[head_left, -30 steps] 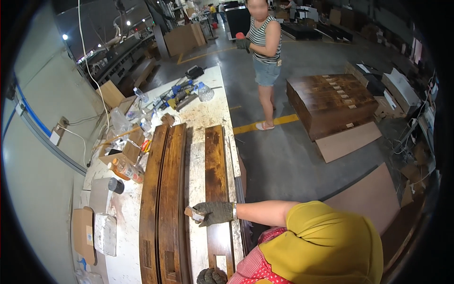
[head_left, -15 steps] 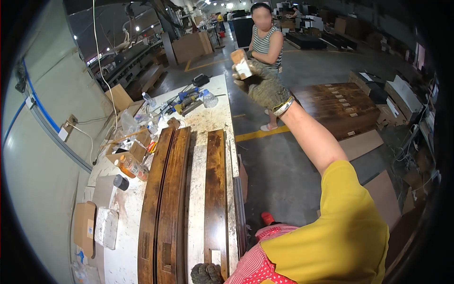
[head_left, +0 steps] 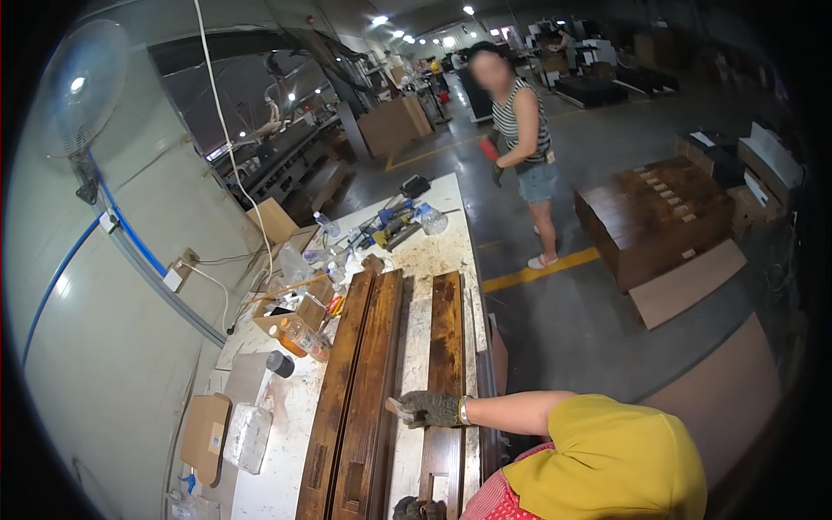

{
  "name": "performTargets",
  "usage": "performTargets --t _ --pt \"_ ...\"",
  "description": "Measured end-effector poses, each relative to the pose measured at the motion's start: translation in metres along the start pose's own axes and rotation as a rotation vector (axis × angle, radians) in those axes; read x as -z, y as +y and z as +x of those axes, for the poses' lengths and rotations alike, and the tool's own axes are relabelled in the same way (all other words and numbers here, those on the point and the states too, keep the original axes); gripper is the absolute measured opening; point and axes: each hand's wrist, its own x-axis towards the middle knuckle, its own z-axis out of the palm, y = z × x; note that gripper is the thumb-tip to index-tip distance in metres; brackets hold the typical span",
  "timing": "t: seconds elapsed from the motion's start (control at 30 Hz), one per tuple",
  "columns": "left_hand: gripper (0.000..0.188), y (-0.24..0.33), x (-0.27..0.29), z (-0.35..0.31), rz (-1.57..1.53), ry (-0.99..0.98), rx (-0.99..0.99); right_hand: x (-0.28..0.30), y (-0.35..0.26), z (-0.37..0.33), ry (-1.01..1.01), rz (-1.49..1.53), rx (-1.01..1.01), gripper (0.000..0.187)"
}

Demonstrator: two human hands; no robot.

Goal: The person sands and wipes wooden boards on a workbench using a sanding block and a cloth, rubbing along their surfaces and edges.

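Observation:
My right hand (head_left: 436, 409) wears a dark, worn knit glove. It reaches across the single dark-stained wooden board (head_left: 446, 321) and is closed round a small brown-and-white block (head_left: 399, 410), which juts out left past the board's edge. At the lower edge of the picture my left hand (head_left: 418, 509), also gloved, is by the near end of that board, below its rectangular cutout. Much of this hand is cut off, so how its fingers lie is hidden. To the left, two similar boards (head_left: 368, 347) with slots lie side by side.
A white, stained worktable (head_left: 416, 299) carries bottles (head_left: 305, 340), a cardboard box (head_left: 303, 312), power tools (head_left: 390, 227) and a wrapped white pack (head_left: 249, 438). Past its right side a person (head_left: 523, 130) in a striped top stands near a stack of brown panels (head_left: 654, 212).
My right hand has come down from its raised position out front to the single board, still holding the block. The person beyond the table has turned. The view has shifted.

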Motion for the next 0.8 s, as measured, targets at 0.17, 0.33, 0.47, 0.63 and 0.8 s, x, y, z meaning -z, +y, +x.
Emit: performTargets --t 0.17,0.33,0.47,0.63,0.8 --pt "0.016 0.011 -0.008 0.001 -0.062 0.064 0.246 0.012 0.002 0.000 -0.129 -0.020 0.059 0.024" --pt "0.021 0.004 -0.004 0.007 0.091 -0.009 0.138 0.028 0.007 0.006 -0.077 0.120 0.006 0.025" --pt "0.015 0.014 -0.003 0.005 0.151 0.068 0.042 0.020 0.007 -0.003 -0.035 0.144 -0.009 0.024" --pt "0.016 0.023 -0.006 -0.002 0.089 0.185 0.062 0.023 0.013 0.001 -0.132 0.238 -0.034 0.027" --pt "0.018 0.019 -0.010 0.006 0.077 0.152 0.087 0.022 0.003 -0.006 -0.075 0.216 -0.031 0.030"
